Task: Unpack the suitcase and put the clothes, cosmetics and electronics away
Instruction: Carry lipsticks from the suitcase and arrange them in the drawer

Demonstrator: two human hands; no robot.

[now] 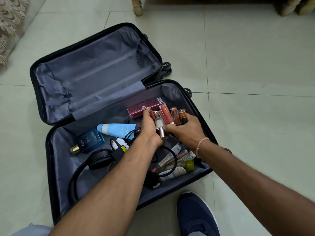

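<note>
A black suitcase (51, 150) lies open on the floor; its far half holds nothing but grey lining. Over the near half, my left hand (150, 126) grips a red box (144, 107) and small cosmetic bottles. My right hand (185, 128) holds a bunch of lip-gloss tubes (172, 114) against them. Below lie a blue tube (115, 129), a blue perfume bottle (90, 139), black headphones (98, 159), a charger with cables (119, 147) and more cosmetic tubes (177, 160).
Pale floor tiles (255, 65) surround the case. A carved furniture leg (137, 7) stands at the top, a patterned rug (10, 28) at the upper left. My blue shoe (196, 215) rests by the case's near right corner.
</note>
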